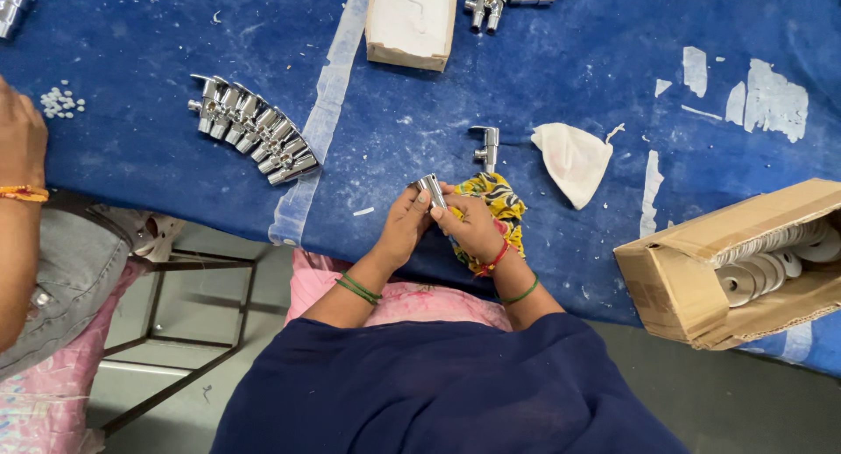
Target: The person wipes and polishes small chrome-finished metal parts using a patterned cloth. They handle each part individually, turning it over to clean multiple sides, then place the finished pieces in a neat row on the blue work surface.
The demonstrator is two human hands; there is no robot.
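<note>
Two hands meet at the counter (569, 86) edge: left hand (405, 225) and right hand (473, 226) both pinch a chrome fitting (431, 190), wrists bent inward, right also clutching a patterned cloth (501, 204).

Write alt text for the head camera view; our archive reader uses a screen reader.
A person's left hand and right hand hold a small chrome fitting and a patterned yellow cloth over a blue table. A row of chrome valves lies left; a cardboard box of metal discs sits right.
</note>
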